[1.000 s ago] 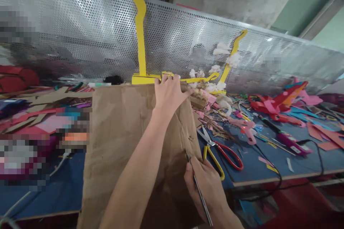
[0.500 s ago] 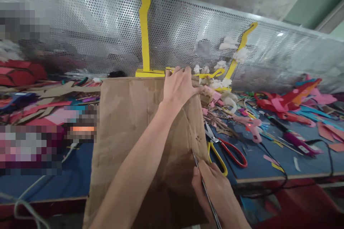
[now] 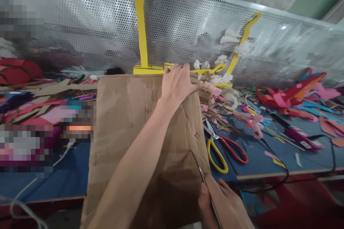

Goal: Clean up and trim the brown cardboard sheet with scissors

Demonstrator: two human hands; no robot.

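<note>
Two hands at work, head view. L. hand (image 3: 176, 84): fingers spread over the upper edge of the card (image 3: 120, 107), thumb out past its R. corner; whether the fingertips curl under can't be told. R. hand (image 3: 223, 200): closed on a slim metal tool (image 3: 202, 175), pen-fashion, near the card's R. edge. Card: directly in front, far end by the surface (image 3: 255, 161), near end out of frame; scissors (image 3: 215, 136) just beside it, R. side; glue gun (image 3: 254, 123) farther R.

Step (judged): prob. cutting or scoring down the card, L. hand bracing. A thin dark line curves up from the tool; cut, score or the tool's own tip, can't tell. Next move calls for steady pressure, the R. hand drawn toward the body, L. hand kept clear of the line's path, card held from slipping.

Cf. 0.5 s ago: R. hand now lower on the card relative to the small marks (image 3: 197, 135); dark line ahead of the fingers longer; L. hand at the same spot on the upper edge; whole view slightly shifted.
</note>
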